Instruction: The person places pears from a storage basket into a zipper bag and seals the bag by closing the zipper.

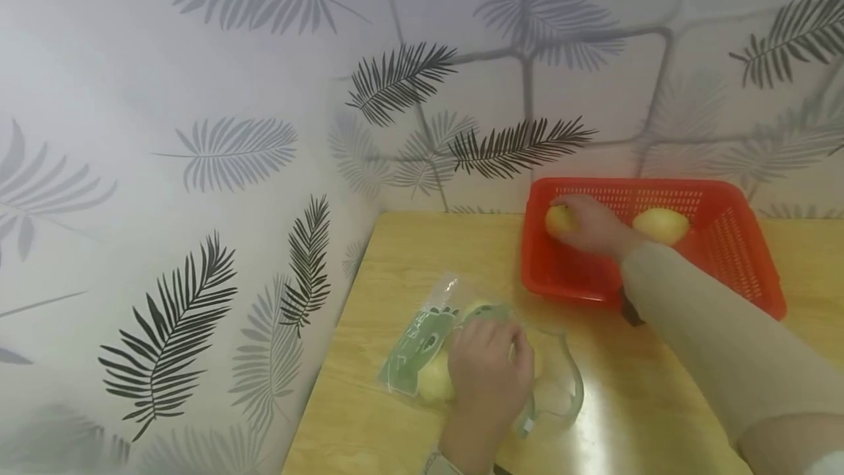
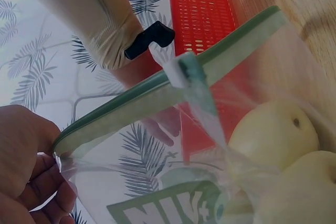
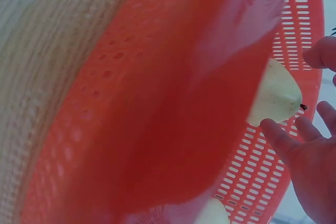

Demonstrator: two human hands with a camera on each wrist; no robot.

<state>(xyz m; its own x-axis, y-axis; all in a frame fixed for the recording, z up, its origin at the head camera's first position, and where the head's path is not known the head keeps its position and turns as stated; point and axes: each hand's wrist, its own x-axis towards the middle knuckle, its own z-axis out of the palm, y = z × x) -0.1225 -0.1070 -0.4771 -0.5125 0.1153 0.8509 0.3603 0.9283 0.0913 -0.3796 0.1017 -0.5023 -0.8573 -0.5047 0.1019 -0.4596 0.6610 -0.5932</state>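
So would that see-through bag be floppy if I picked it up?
Probably floppy: the see-through bag looks thin and wrinkles near the left hand. It might feel heavy and sag low, since several pale fruits sit inside. Those fruits may roll and shift, because they look round and smooth.

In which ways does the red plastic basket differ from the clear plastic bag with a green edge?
The red plastic basket has opaque, slotted walls; the clear plastic bag is see-through with green printing. The basket looks stiff, the bag soft and creased. The basket stands near the leaf-patterned back wall; the bag is farther away, gripped by the left hand. Both contain pale yellow fruit.
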